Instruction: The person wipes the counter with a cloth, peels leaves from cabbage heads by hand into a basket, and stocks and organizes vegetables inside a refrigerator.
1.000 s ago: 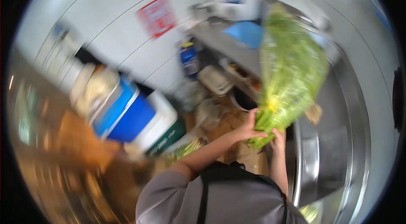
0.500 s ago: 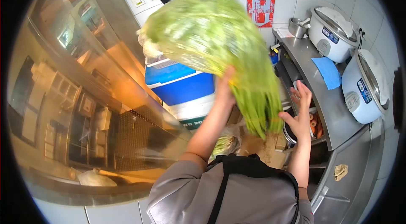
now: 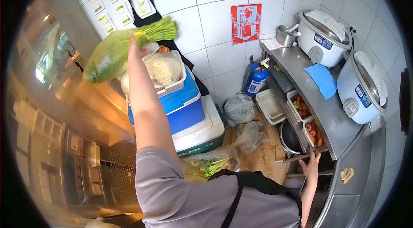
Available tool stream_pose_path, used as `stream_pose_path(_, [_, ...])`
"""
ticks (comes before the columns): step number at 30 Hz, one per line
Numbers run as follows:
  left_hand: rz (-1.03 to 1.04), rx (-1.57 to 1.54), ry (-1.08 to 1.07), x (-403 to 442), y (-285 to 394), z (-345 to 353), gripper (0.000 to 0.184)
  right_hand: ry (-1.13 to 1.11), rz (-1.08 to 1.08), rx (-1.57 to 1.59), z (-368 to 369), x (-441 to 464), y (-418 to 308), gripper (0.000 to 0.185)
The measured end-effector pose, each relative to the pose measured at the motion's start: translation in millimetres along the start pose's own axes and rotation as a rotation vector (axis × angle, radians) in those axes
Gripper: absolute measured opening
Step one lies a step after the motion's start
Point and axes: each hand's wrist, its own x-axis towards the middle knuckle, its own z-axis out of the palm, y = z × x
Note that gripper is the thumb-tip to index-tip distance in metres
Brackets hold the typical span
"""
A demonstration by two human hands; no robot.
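Note:
A bunch of long-stalked leafy greens [image 3: 109, 53] in a clear plastic bag is in my left hand [image 3: 134, 50], gripped near the yellow tie. Its cut stalks point right toward the wall and its leafy end hangs left. My left arm reaches out over a basket [image 3: 174, 86] holding bagged pale food [image 3: 162, 69], on top of a blue cooler box [image 3: 187, 114]. At lower right, my right hand [image 3: 310, 164] has its fingers apart and holds nothing. It is close to the shelf edge, just below a white tray of carrots [image 3: 316, 133].
Two rice cookers [image 3: 322, 40] and a blue cloth [image 3: 321, 80] sit on the steel counter [image 3: 297, 62]. A fire extinguisher [image 3: 257, 78] stands by the wall. Plastic bags [image 3: 239, 109] and more greens [image 3: 215, 167] lie low down. A glass partition [image 3: 69, 111] borders the left.
My left hand has swung the bagged greens from the centre to the upper left, turning the stalks toward the right. My right hand has moved down from beside the stalks to the shelf edge.

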Motion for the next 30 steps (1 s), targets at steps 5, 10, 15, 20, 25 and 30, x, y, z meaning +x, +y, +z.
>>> stream_pose_path(5, [0.126, -0.044, -0.025, 67, -36, -24, 0.057, -0.090, 0.261, -0.041, 4, -48, 44, 0.071])
stream_pose_path(10, [0.413, 0.000, 0.083, 19, -72, -9, 0.055, -0.047, 0.390, -0.022, -24, -82, 42, 0.066])
stream_pose_path(15, [0.566, -0.006, -0.132, -121, -216, 119, 0.045, 0.016, 0.460, -0.166, -23, -134, 60, 0.062])
stream_pose_path(20, [0.276, 0.687, -0.979, -309, -443, 198, 0.056, 0.056, 0.613, -0.056, -34, -217, 30, 0.055])
stream_pose_path(25, [0.076, 0.748, -1.884, -491, -496, 163, 0.047, 0.227, 1.023, -0.058, -36, -347, 20, 0.055])
stream_pose_path(30, [0.271, 0.862, -2.459, -588, -525, 152, 0.023, 0.498, 1.151, 0.040, -62, -494, 46, 0.057])
